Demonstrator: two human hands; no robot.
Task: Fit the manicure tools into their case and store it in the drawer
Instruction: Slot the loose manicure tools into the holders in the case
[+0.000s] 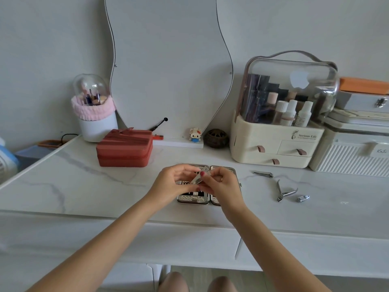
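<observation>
You've got both hands up over the open case (207, 199), and your left hand (176, 184) and right hand (221, 184) are each pinching the same flat metal tool (197, 178), looks like a clipper or file, held just above the slots, so both grips are closed on that 1 piece. The case itself sits on the table (105, 186) right under your hands, near the front edge, lid laid flat to the right. Main thing I'd watch: your hands cover most of the slots, so you're kind of seating the tool blind, and if it goes in crooked or into the wrong loop the case probably won't shut later. Also, pushing down hard on a small hinged case that close to the near edge could scoot it toward you. You've still got 3 loose pieces off to the right, the nail clipper (263, 174), the cuticle nipper (284, 191) and the small clipper (302, 198), and the nipper's pointed tips face you, so grab it by the handles. I can't tell which drawer it's meant for, so maybe sort that before you close up.
</observation>
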